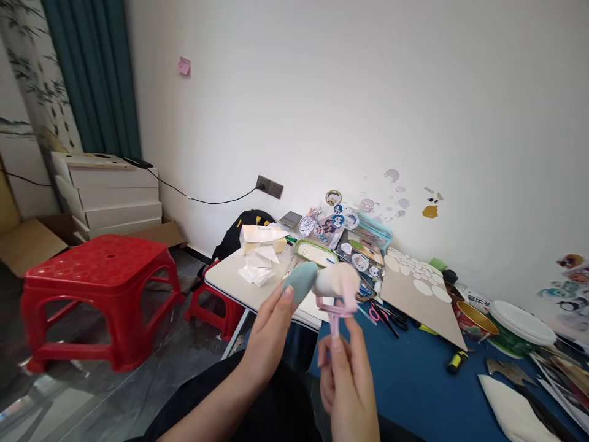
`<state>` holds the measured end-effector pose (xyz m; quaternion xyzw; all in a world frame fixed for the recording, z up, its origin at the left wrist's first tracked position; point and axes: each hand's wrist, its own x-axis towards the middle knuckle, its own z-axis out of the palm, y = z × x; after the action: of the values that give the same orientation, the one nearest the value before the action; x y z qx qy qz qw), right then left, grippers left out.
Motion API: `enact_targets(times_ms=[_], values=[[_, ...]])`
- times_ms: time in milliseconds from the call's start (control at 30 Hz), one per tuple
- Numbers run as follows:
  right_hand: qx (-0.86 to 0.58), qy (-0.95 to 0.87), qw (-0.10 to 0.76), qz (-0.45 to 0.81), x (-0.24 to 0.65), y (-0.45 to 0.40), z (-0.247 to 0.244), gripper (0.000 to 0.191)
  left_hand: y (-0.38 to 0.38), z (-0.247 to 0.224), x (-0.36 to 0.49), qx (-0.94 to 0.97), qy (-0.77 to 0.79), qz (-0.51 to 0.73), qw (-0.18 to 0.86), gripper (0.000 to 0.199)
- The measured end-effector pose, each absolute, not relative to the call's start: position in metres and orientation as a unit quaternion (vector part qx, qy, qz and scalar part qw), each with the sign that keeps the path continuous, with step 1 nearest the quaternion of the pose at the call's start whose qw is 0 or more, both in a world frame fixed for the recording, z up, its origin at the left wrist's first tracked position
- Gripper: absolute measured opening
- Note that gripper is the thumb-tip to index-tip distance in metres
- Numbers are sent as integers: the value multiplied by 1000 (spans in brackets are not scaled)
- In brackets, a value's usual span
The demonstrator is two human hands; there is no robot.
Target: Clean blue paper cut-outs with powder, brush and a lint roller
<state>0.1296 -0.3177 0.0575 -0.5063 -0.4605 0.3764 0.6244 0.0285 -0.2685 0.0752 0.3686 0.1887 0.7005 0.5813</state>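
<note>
My left hand [271, 325] is closed around a smooth, rounded teal piece [300, 281], whose exact kind I cannot make out. Held upright in my right hand [347, 374] is a small lint roller [339, 283] with a pale roll and a pink frame. My right fingers wrap its thin pink handle, and the roll is slightly blurred. The teal piece's upper end is right beside the left end of the roll; whether they touch is unclear. Both are raised over the place where the white table [225, 279] meets the blue table top [391, 374].
Torn white paper [257, 267], a tissue pack [264, 236] and stickers [335, 221] crowd the white table. Pink scissors [378, 314], a grey board [414, 294], a yellow-handled tool [456, 362] and a lidded tub [519, 325] lie rightward. Red stools [101, 264] stand left.
</note>
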Motion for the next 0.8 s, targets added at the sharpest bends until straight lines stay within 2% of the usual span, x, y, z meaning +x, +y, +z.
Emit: enact_targets(times_ms=[100,233,800], values=[[-466,-353,671,457,134,-315,67,42,-264,82,24,252,111,684,676,43],[-417,-335,715,450,134,-310,67,31,-267,91,19,207,45,631,746,46],[-389,-349,751,403,123,-299,86,35,-283,83,23,249,-44,547,798,40]])
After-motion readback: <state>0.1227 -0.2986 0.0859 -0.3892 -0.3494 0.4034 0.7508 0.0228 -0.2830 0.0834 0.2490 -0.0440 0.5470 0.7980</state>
